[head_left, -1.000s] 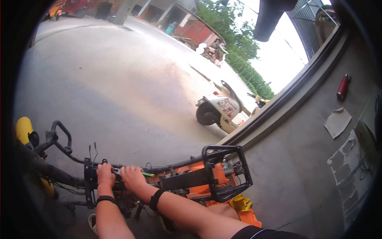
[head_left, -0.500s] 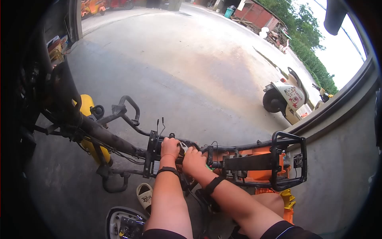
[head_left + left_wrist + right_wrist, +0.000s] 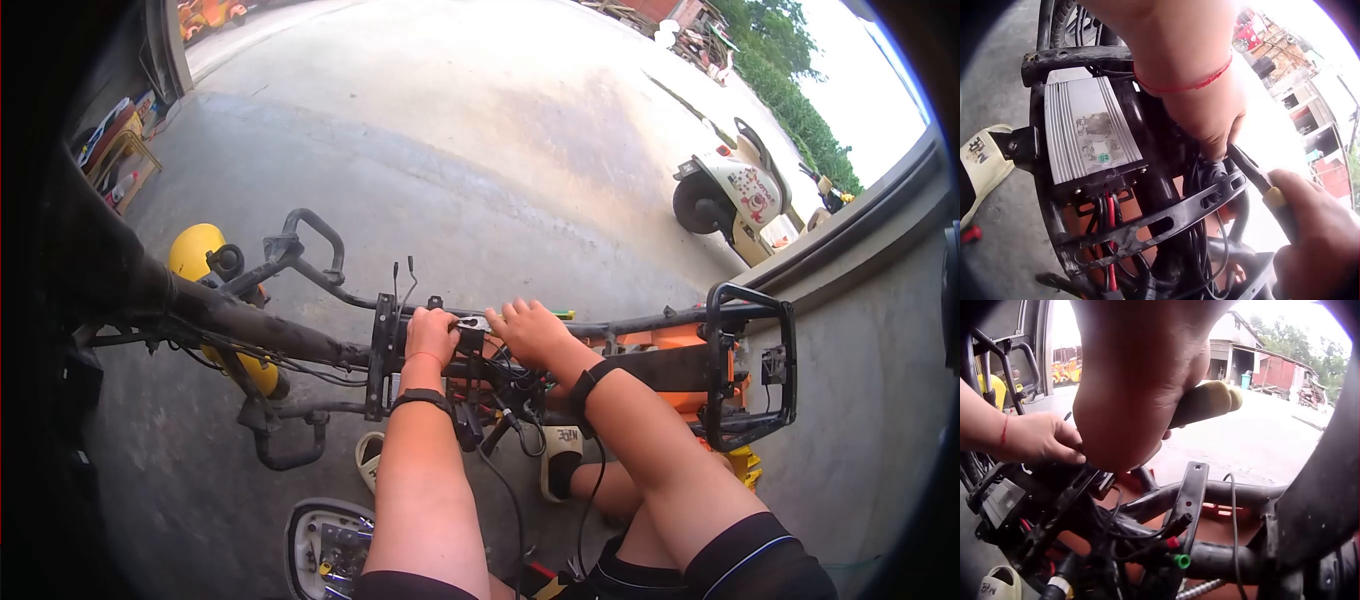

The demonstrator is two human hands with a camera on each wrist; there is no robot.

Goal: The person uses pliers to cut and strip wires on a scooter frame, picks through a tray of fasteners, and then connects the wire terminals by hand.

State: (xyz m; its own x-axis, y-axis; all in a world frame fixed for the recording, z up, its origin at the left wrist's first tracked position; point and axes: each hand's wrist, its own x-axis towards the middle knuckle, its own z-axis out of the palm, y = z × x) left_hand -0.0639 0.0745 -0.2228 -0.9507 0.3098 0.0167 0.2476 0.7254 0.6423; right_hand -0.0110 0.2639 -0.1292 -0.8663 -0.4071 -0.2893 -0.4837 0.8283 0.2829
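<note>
My right hand (image 3: 530, 335) grips a pair of pliers (image 3: 472, 323), whose metal head points left toward my other hand. In the left wrist view the pliers (image 3: 1250, 167) have yellow and dark handles, and their nose reaches right to the left fingertips. My left hand (image 3: 430, 338), with a red cord at its wrist, bends its fingers down at the upper tube of a black vehicle frame (image 3: 640, 325). Black cables (image 3: 1200, 200) run just below those fingertips; I cannot tell what they hold. Beside the hand, a silver finned box (image 3: 1088, 128) sits in the frame.
A slotted black bracket (image 3: 1166, 222) crosses the frame near red and black wires. Below, loose connectors (image 3: 1172, 542) hang among cables. A rack loop (image 3: 752, 365) rises at the right end. A tray of metal parts (image 3: 330, 550) lies on the floor; a white scooter (image 3: 745, 195) stands beyond.
The head view has swung left and down, so the frame appears farther right. My right hand has drawn a little away from my left, baring more of the pliers' head.
</note>
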